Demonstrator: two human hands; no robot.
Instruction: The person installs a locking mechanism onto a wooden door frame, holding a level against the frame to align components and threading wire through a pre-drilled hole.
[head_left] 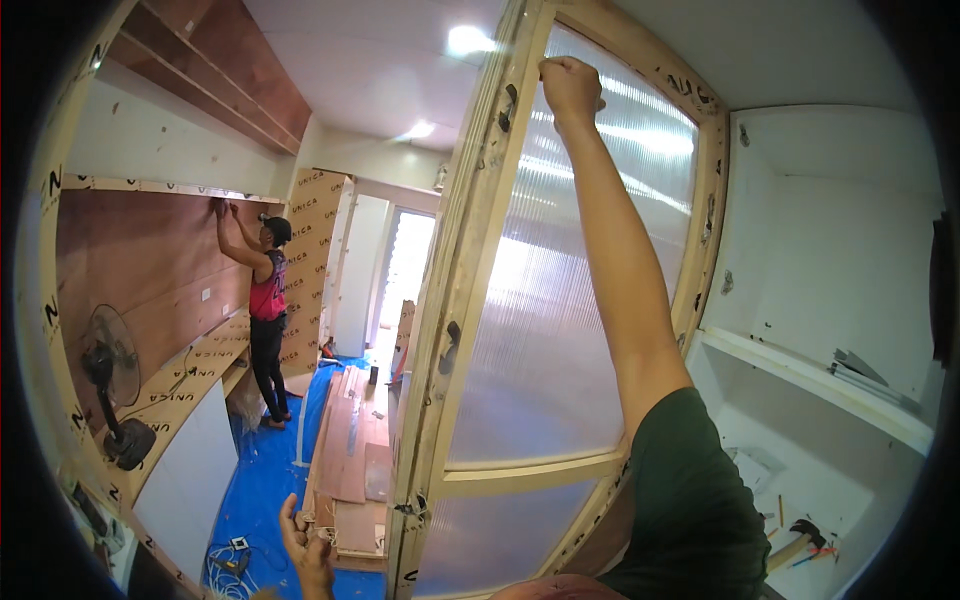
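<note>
My right arm, in a dark green sleeve, reaches up across a tall framed panel [590,280] with ribbed translucent sheets. Closed in a fist, my right hand [572,88] is at the panel's upper left, against the inner edge of the wooden frame [470,300]. Whatever it pinches, if anything, is hidden. Low down on the panel's left side, my left hand [308,550] is raised with one finger pointing up and the others curled. A pale, stringy tangle [320,532] shows at its fingers, too small to name. Dark marks and tape remnants dot the frame.
Another person [266,300] works with raised arms under a shelf at left. A fan [110,380] stands on a covered counter [190,375]. Wooden boards [345,440] lie on blue sheeting [265,500]. A hammer [795,545] rests in the white cabinet [830,390] at right.
</note>
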